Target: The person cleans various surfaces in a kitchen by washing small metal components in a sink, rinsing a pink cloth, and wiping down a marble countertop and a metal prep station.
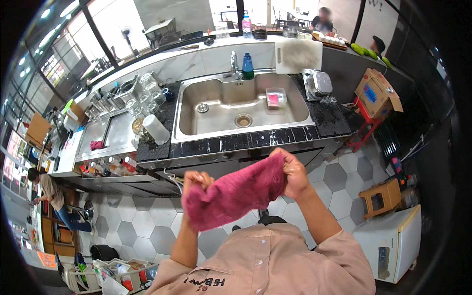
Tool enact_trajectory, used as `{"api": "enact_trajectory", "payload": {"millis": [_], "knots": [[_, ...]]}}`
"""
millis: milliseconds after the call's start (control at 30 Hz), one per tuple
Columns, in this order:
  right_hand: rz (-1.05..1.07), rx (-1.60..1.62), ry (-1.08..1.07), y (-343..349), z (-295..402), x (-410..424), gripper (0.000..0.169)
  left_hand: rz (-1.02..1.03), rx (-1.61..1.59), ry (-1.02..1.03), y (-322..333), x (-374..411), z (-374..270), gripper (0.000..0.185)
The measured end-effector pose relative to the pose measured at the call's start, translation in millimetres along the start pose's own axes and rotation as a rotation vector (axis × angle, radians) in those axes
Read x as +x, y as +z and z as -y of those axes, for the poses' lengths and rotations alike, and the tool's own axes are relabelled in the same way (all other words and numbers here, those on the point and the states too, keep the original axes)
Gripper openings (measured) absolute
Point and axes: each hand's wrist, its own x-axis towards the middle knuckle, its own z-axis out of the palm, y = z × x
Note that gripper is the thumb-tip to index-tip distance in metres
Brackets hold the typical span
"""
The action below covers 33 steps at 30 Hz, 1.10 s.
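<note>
A dark pink cloth (236,188) is stretched between my two hands, in front of my body and short of the counter's front edge. My left hand (197,181) grips its left end, with part of the fingers behind a fold. At the upper right corner, my right hand (293,171) pinches the fabric and looks wet. Beyond the cloth lies a stainless steel sink (217,114). Inside it at the right sits a clear plastic container (276,97) with something pink in it. A blue-green soap bottle (247,67) stands beside the chrome faucet (233,63).
Left of the sink are glass cups (151,88) and a frosted plastic jug (156,129). A cutting board (298,55) leans behind the sink; a metal container (320,83) rests at its right. A red stool (365,129) holds a cardboard box (376,92). Another person (51,191) stands far left.
</note>
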Motion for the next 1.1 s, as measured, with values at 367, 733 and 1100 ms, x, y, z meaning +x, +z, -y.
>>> {"api": "enact_trajectory", "payload": {"millis": [367, 733, 1100], "knots": [[-0.091, 0.041, 0.204, -52.0, 13.2, -55.1, 0.01, 0.096, 0.537, 0.127, -42.7, -2.7, -12.8, 0.017], [-0.198, 0.181, 0.469, -153.3, -10.1, -34.8, 0.044, -0.19, -0.49, -0.962, -79.1, -49.7, 144.8, 0.109], [0.093, -0.842, 0.096, -47.7, -84.8, -14.6, 0.063, -0.425, -0.432, -0.503, -50.0, -11.7, 147.4, 0.065]]}}
